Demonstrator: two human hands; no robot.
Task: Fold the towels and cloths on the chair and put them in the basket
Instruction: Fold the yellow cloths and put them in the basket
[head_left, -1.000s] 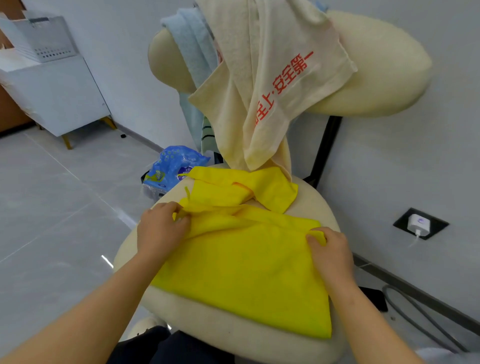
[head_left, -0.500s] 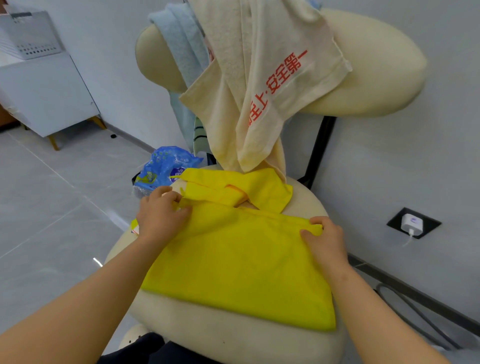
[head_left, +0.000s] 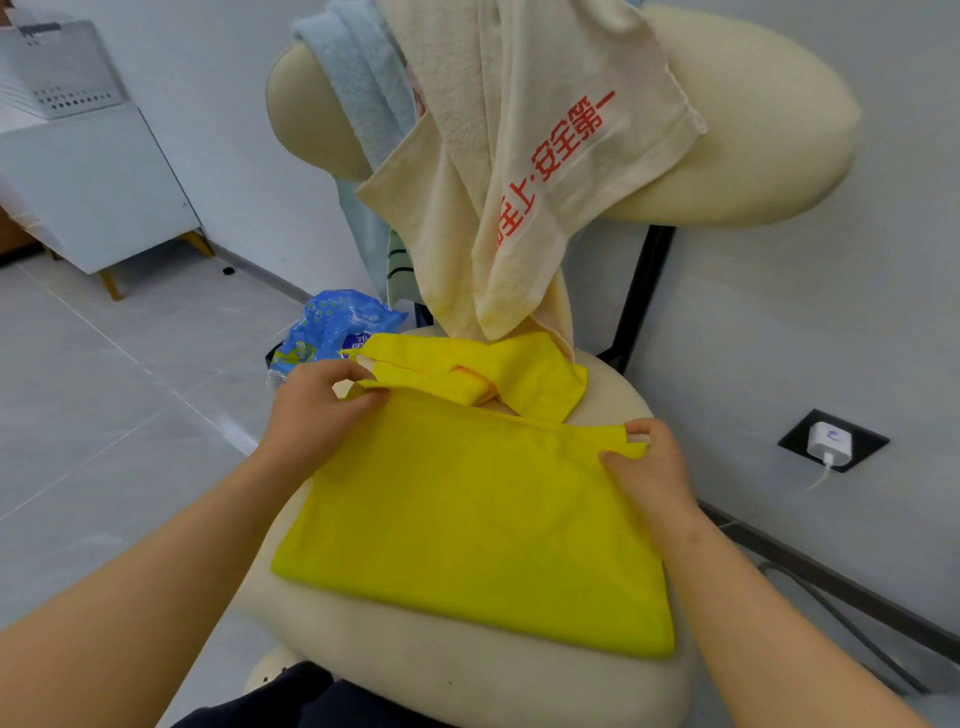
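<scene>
Yellow cloth (head_left: 467, 519) lies spread flat on the cream chair seat (head_left: 467, 680), its near edge running across the cushion and its near right corner close to the seat's rim. Both bare forearms reach in from the bottom of the view, angled inward over the seat. The left hand (head_left: 317, 410) sits at the cloth's far left corner, knuckles up and wrist bent slightly inward, pinching the edge between thumb and curled fingers so that the corner lifts a little off the cushion. The right hand (head_left: 649, 462) holds the far right corner the same way, thumb on top of the fabric and fingertips curled round the edge, with the far hem drawn straight between the two hands. Just beyond that hem a second yellow cloth (head_left: 524, 369) lies crumpled at the back of the seat. Above it a cream towel (head_left: 519, 156) printed with red characters hangs over the chair's backrest (head_left: 753, 130), its lower tip touching the crumpled cloth, and a light blue towel (head_left: 363, 78) is draped beside it on the left. On the floor left of the chair sits a blue plastic bag (head_left: 332, 322). Far off at the upper left, a white perforated basket (head_left: 67, 78) stands on a white cabinet (head_left: 88, 192).
</scene>
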